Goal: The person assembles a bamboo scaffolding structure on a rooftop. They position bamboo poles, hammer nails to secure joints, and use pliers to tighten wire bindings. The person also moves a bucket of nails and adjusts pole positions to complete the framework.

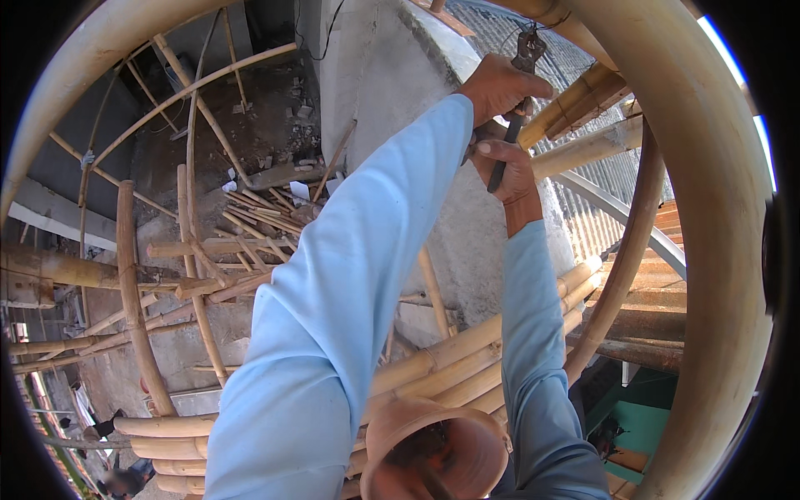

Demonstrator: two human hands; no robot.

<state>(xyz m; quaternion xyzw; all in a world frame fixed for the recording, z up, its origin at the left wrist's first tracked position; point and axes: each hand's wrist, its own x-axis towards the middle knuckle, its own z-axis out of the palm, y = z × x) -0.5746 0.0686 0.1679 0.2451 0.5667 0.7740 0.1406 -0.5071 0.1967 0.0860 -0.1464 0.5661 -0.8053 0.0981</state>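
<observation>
Both my arms, in light blue sleeves, reach up to the top right. There my left hand (502,88) is closed around a dark metal pair of pliers (528,52), just under the tool's head. Lower down, my right hand (510,172) grips the handles, its thumb lying across them. The head of the pliers points up beside a bamboo pole (575,33), where thin dark wire shows. Whether the jaws are closed on that wire is too small to tell.
A thick bamboo pole (708,250) curves down the right side. Bamboo poles (450,358) lie side by side below me, next to an orange-brown bucket (437,446). Beyond are a grey concrete wall (375,92), corrugated roofing (596,204), bamboo scaffolding (133,300) and a deep drop with rubble.
</observation>
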